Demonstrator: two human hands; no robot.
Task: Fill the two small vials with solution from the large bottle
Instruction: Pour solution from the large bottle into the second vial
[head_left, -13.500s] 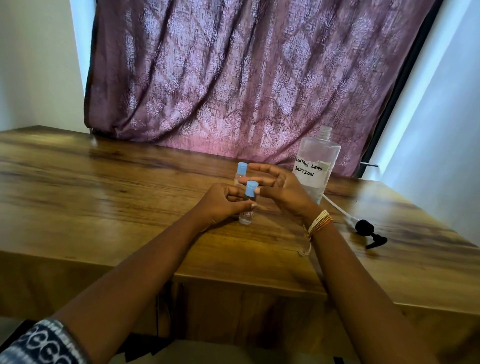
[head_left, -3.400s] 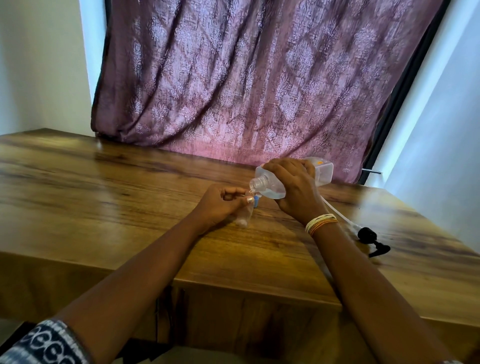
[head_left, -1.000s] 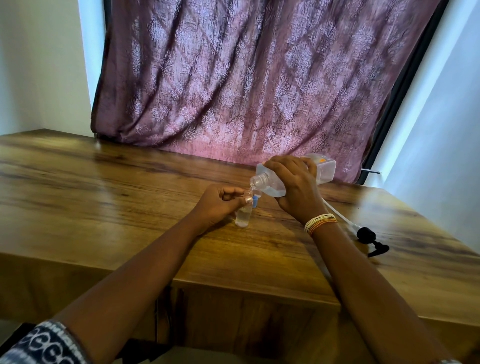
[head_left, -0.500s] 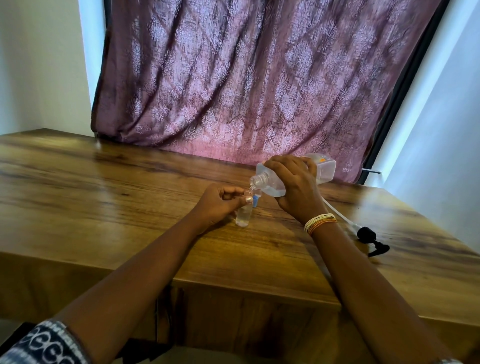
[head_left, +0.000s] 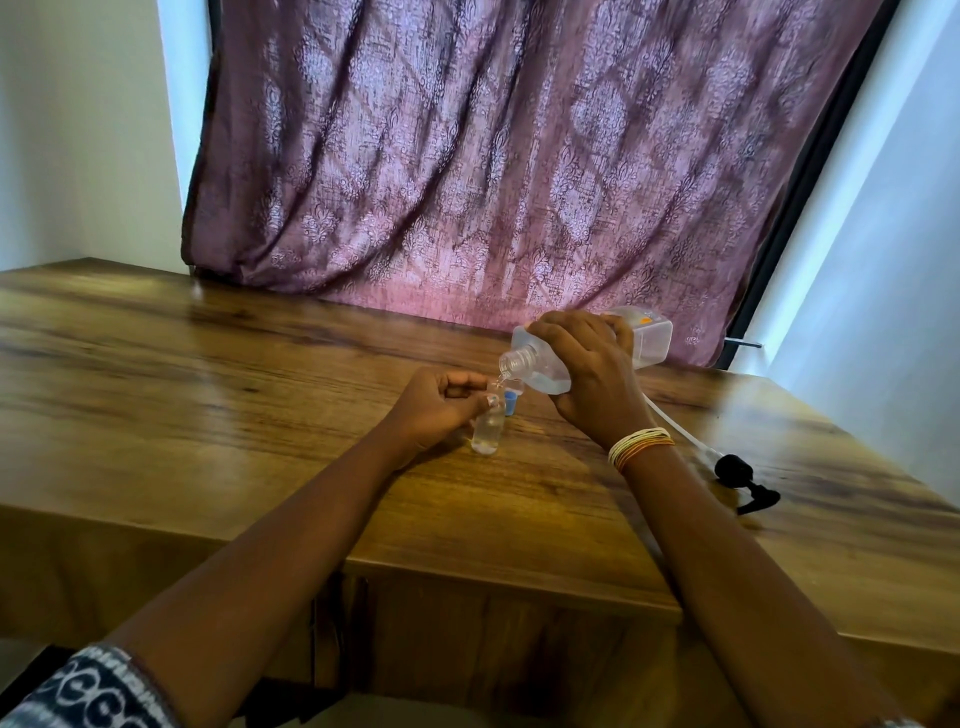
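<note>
My left hand (head_left: 434, 405) pinches a small clear vial (head_left: 488, 428) that stands uncapped on the wooden table (head_left: 208, 395). My right hand (head_left: 592, 379) grips the large clear bottle (head_left: 540, 364), tipped on its side with its open threaded neck just over the vial's mouth. Clear liquid fills most of the vial. A blue cap (head_left: 510, 402) shows right behind the vial, partly hidden. The second vial sits behind it, mostly hidden.
The bottle's black pump head with its white tube (head_left: 737, 475) lies on the table to the right of my right wrist. A patterned mauve curtain (head_left: 493, 156) hangs behind the table. The table's front edge runs close below my forearms.
Over the last second the bottle has stayed tipped over the vial, and both hands hold their places. Much earlier the bottle stood upright and both vials were capped.
</note>
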